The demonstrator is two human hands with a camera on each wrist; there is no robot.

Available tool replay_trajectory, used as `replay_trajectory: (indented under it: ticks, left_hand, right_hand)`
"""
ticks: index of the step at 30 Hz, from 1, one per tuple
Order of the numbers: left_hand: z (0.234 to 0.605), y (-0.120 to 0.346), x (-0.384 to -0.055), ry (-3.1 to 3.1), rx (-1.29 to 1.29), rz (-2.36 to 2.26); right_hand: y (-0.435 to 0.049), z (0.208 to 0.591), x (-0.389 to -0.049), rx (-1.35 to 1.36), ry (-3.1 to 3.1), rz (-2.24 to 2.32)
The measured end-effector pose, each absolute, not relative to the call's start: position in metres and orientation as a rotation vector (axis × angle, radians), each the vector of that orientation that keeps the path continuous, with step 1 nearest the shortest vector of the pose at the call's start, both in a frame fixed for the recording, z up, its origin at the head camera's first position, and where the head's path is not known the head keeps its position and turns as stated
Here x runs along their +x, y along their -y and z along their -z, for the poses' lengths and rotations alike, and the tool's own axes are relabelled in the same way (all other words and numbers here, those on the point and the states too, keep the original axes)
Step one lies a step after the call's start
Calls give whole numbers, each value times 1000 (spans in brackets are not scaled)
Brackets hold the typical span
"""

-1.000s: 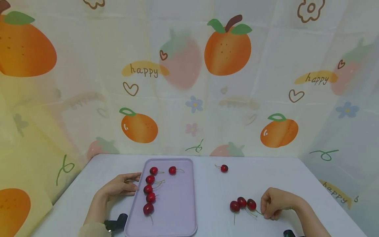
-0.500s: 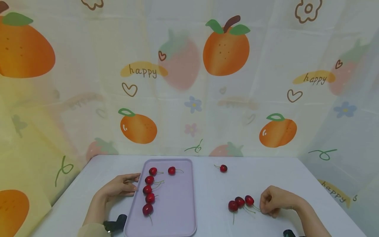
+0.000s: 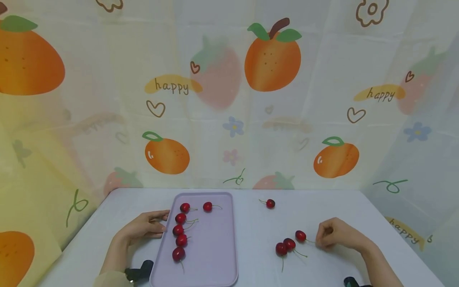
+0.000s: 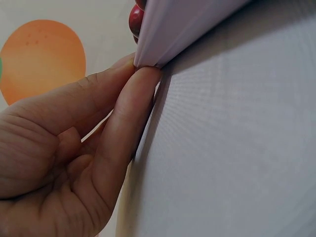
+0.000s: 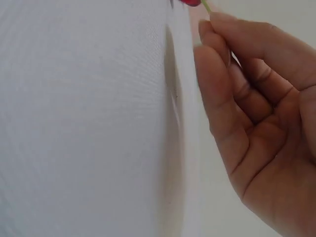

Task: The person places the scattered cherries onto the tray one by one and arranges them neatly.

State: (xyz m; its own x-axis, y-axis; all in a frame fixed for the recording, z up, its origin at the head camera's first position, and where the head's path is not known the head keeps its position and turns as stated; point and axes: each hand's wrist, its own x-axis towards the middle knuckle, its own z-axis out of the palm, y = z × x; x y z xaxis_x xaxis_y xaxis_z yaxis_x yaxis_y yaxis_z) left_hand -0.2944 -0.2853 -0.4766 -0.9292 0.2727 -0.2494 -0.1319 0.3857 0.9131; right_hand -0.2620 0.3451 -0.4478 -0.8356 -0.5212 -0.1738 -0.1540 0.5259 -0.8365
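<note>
My right hand [image 3: 338, 235] pinches the stem of a red cherry [image 3: 300, 236] between thumb and fingertips, over the right side of the table. In the right wrist view, only part of that cherry [image 5: 191, 2] shows at the top edge. Two more cherries, one of them the left one [image 3: 281, 249], lie close by with their stems toward the front. On the left, my left hand [image 3: 143, 226] touches the outer edge of a light purple tray [image 3: 215, 255] with extended thumb and fingers. Inside the tray several cherries [image 3: 181, 240] form a column along its left side, and one cherry [image 3: 207, 206] sits at the top.
Farther back on the white table [image 3: 258, 239] lies a single cherry [image 3: 270, 203]. A fruit-printed cloth [image 3: 208, 159] hangs behind the table and at both sides. Dark wrist bands [image 3: 140, 271] show near the front edge.
My right hand has risen slightly and moved back, drawing its cherry away from the two beside it. The left hand and the tray stay in place.
</note>
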Motion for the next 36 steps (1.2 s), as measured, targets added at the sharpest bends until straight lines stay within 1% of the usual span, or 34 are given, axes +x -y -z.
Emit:
replay_trajectory:
  ticks: [18,29,36]
  left_hand:
    - [476,285,-294,-2291,133,-1561]
    - [473,285,-292,-2259,162,-1582]
    - [473,285,-292,-2262,162,-1587]
  right_hand:
    - [-334,431,-267,-484,-2533,1275]
    - [-309,411,-271,-515,-2644,1335]
    - [-283,404,-279,-510,-2692,1432]
